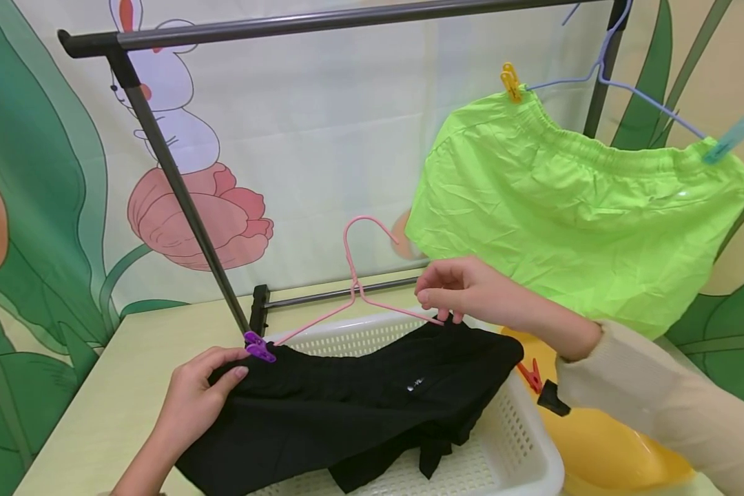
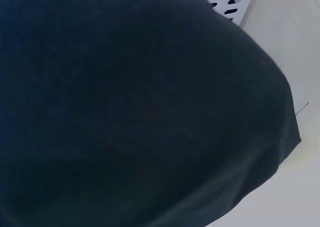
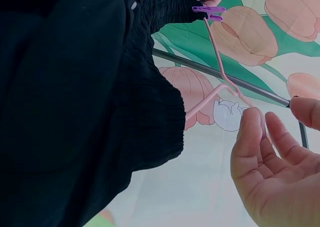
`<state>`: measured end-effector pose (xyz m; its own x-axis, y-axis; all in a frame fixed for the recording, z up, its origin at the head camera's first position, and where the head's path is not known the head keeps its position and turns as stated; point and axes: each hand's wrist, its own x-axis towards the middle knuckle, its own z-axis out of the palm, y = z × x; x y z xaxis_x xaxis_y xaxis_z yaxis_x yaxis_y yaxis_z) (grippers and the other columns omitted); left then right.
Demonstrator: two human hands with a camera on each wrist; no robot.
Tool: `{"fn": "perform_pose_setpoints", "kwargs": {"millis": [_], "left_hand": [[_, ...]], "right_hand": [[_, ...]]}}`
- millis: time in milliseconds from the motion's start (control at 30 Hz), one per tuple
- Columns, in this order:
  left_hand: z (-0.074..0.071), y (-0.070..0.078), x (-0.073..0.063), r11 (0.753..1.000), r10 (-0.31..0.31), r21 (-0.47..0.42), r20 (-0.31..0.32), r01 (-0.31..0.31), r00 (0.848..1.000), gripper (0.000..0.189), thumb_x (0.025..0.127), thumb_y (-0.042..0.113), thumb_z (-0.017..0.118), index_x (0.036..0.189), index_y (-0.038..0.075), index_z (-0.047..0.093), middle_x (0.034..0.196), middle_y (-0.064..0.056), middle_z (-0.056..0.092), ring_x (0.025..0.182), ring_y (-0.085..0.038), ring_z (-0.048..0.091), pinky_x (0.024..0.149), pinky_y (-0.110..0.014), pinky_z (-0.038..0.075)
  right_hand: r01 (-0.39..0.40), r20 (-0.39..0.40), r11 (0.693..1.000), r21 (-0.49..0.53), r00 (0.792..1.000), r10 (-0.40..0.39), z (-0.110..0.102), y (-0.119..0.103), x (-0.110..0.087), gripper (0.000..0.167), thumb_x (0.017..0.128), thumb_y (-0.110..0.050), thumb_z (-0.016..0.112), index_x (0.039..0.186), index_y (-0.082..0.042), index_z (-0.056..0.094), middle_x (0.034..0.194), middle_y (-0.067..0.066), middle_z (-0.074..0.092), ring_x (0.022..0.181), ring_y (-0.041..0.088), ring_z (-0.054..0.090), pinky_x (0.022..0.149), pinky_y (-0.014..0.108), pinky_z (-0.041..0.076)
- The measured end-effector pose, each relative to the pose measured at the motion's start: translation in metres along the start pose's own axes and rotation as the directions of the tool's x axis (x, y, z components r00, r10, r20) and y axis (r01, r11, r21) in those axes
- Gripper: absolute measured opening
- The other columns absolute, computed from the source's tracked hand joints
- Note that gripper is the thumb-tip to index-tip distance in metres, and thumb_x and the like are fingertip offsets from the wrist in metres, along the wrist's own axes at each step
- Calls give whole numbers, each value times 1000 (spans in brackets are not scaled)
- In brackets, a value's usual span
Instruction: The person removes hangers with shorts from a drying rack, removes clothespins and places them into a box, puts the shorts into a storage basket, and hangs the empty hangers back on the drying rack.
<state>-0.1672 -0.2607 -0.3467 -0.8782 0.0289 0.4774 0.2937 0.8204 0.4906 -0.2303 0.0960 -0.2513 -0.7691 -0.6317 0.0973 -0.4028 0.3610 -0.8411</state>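
Black shorts hang spread along a pink wire hanger, above a white basket. A purple clothespin clips their waistband at the hanger's left end. My left hand pinches the waistband beside that clothespin, thumb in front. At the hanger's right end is my right hand, its fingers loosely bent close to the waistband corner. In the right wrist view, that hand has nothing visible gripped, and the hanger passes behind its fingers. Black cloth fills most of the left wrist view, hiding the left hand.
Bright green shorts hang from a blue hanger on a dark rack, with yellow and blue clothespins. The white basket stands on the table. Right of it, a red clothespin lies by a yellow container.
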Motion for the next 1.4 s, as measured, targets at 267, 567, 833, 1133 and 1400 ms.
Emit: {"fn": "perform_pose_setpoints", "kwargs": {"millis": [267,567,833,1133,1400], "left_hand": [[-2,2,-1,1000,-12,1,13,12,1000,18,78,4,65,96,5,66,91,-5,67,87,-22,61,76,-13,42],[-1,1,-2,1000,-11,6,8,11,1000,18,77,3,65,95,5,66,90,-5,67,87,-21,61,76,-14,43],[-1,2,-1,1000,-12,-2,5,12,1000,18,77,3,65,95,5,66,90,-4,67,87,-21,61,76,-12,41],[0,1,-1,1000,8,0,-10,-8,1000,17,77,3,65,93,7,67,89,-3,67,85,-19,60,75,-5,37],[-2,2,-1,1000,-1,9,0,1,1000,17,78,4,65,94,6,67,90,-3,67,86,-21,60,76,-8,39]], "right_hand": [[35,24,999,8,999,-35,4,-6,6,17,87,-13,54,96,1,55,75,7,54,67,30,56,57,30,48],[47,50,999,24,998,-48,11,-18,11,15,87,-12,53,96,0,56,74,10,52,64,21,51,55,32,47],[86,68,996,19,994,-87,18,-24,18,14,87,-12,53,94,0,56,70,5,50,59,21,46,47,28,41],[126,85,992,1,988,-125,27,-29,25,13,86,-11,54,94,-2,58,73,0,53,64,14,47,54,26,42],[113,123,993,31,986,-116,36,-33,34,16,86,-13,53,97,-2,56,84,4,59,73,15,49,58,26,44]]}}
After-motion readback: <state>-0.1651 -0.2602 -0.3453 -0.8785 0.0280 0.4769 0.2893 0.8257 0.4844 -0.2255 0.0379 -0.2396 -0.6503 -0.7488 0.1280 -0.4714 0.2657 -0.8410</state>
